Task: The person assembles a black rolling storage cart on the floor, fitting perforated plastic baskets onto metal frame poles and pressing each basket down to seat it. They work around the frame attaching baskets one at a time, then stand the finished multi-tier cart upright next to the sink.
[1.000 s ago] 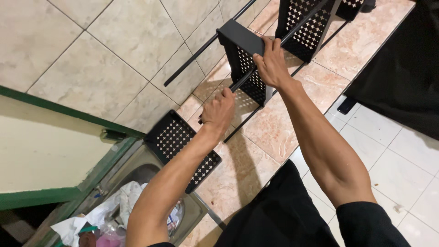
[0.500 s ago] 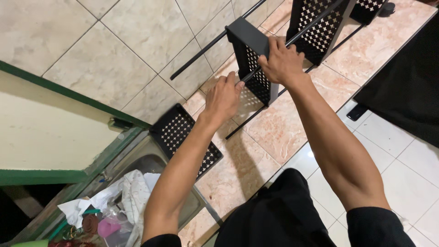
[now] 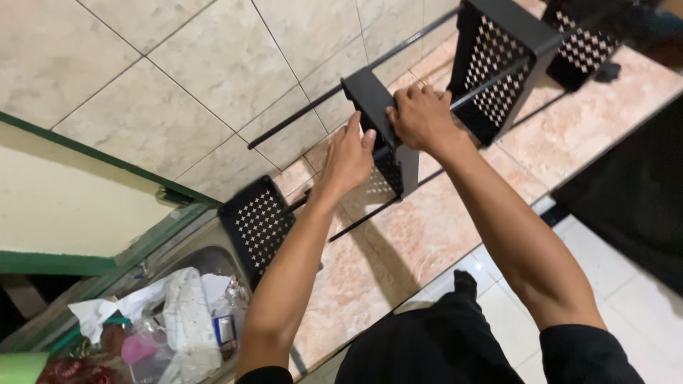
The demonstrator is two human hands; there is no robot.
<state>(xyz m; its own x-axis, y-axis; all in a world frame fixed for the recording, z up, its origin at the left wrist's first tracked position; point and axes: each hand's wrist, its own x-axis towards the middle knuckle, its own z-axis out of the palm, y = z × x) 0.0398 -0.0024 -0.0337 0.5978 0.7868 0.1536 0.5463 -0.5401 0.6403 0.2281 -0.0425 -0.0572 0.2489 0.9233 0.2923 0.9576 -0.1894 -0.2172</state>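
A black metal rack with perforated panels lies along a pinkish tiled counter point(image 3: 569, 135) against a beige tiled wall. My left hand point(image 3: 350, 153) rests on the middle perforated panel point(image 3: 379, 114), fingers spread against its side. My right hand point(image 3: 421, 117) grips the same panel's top edge where a thin black rod point(image 3: 491, 82) runs through. A second panel point(image 3: 501, 60) stands further along the rods. A third panel point(image 3: 257, 224) sits at the near end, by the sink.
A metal sink point(image 3: 188, 263) at lower left holds crumpled paper, plastic bottles and packaging point(image 3: 171, 327). A green-framed ledge point(image 3: 85, 163) runs at the left. White floor tiles point(image 3: 605, 263) and my dark clothing point(image 3: 434, 348) lie below the counter edge.
The view has shifted closer and to the right. My left hand has moved up from the counter side to the middle panel, next to my right hand.
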